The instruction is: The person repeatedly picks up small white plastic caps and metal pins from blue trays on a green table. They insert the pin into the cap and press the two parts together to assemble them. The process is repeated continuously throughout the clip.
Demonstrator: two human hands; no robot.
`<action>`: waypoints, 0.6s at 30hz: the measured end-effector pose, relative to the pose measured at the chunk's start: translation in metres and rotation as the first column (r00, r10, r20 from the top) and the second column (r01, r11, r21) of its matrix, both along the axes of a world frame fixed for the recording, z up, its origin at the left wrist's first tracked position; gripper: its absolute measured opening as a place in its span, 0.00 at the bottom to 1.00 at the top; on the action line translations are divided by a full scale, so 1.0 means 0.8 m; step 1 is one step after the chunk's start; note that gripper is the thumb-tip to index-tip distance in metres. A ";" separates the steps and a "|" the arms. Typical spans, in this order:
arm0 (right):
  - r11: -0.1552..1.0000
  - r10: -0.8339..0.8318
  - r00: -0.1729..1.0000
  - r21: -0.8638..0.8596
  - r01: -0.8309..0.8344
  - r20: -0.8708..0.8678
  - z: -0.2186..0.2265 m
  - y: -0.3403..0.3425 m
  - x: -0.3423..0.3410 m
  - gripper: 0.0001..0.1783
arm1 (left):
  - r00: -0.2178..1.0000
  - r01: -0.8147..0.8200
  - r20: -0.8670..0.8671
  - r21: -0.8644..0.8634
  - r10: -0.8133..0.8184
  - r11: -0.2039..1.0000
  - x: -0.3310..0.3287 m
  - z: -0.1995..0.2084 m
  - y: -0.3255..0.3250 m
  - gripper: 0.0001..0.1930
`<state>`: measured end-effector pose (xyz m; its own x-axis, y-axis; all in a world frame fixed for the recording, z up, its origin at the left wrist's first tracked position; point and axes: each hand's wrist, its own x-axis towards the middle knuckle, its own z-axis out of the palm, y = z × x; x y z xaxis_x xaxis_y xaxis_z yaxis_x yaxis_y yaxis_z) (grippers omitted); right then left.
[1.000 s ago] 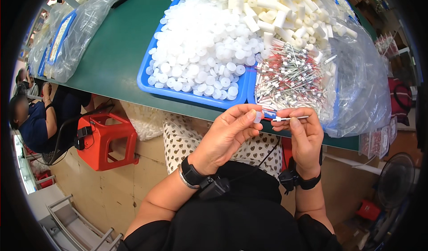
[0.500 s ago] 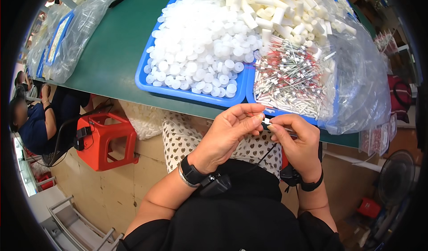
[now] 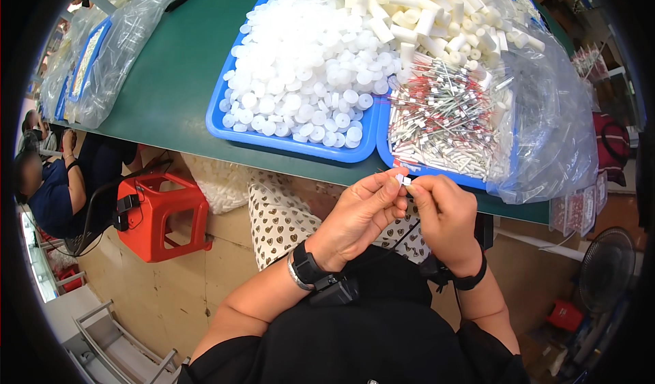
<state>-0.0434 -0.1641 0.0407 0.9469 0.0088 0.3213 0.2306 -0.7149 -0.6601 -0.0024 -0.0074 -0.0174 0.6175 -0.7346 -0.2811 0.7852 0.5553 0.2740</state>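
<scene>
White plastic, small and bright: the small white part [image 3: 404, 181] sits between the two hands, just in front of the near edge of the tabletop [image 3: 170, 70], close to the right tray's front rim. Left hand [image 3: 361, 215]: thumb and index fingers together, clamped on its left end. Right hand [image 3: 447, 217]: thumb and index fingers pinched on its right end, remaining fingers curled in. Can't tell if it's one piece or two meeting; fingertips cover most of it.

Left tray [image 3: 286, 147]: blue, heaped with translucent white discs [image 3: 300, 91], many showing a centre hole. Right tray [image 3: 443, 176]: also blue, just beside it, holding a tangle of thin pins [image 3: 447, 108], red and silvery with white tags, shorter white sticks along the front. Cream tubes [image 3: 423, 22] piled behind the pins. Clear plastic bag [image 3: 552, 145] draped over the right tray's right side and hanging past the tabletop edge.

Wrists: black band [image 3: 308, 267] plus metal bracelet [image 3: 295, 276] on the left, black strap [image 3: 471, 279] on the right.

Below the tabletop: heart-print cloth [image 3: 269, 213] in front of the person, red stool [image 3: 144, 237] on the floor to the left. Co-worker in dark blue [image 3: 54, 196] at far left, well apart. Fan [image 3: 606, 271] lower right, mostly in shadow.
</scene>
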 end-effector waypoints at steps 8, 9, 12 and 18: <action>0.957 0.071 0.987 -0.290 -0.026 0.146 -0.013 -0.003 0.001 0.04 | 0.999 0.033 -0.042 -0.032 -0.035 0.999 0.000 -0.008 -0.004 0.17; 0.955 0.078 0.987 -0.296 -0.033 0.140 -0.012 -0.005 0.001 0.04 | 0.999 0.035 -0.041 -0.010 -0.036 0.999 0.001 -0.007 -0.004 0.17; 0.972 0.089 0.989 -0.225 -0.061 0.117 -0.014 -0.012 0.000 0.04 | 1.000 0.025 0.004 0.076 -0.025 0.997 0.003 0.001 -0.004 0.16; 0.932 0.007 0.992 -0.361 0.039 0.126 0.016 -0.072 0.003 0.08 | 0.988 -0.107 0.126 0.164 0.087 0.981 0.015 0.011 0.012 0.16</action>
<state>-0.0408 -0.2219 0.0532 0.9012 0.1316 0.4130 0.2799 -0.9042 -0.3227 0.0092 0.0019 -0.0089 0.7196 -0.6175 -0.3177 0.6867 0.5645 0.4581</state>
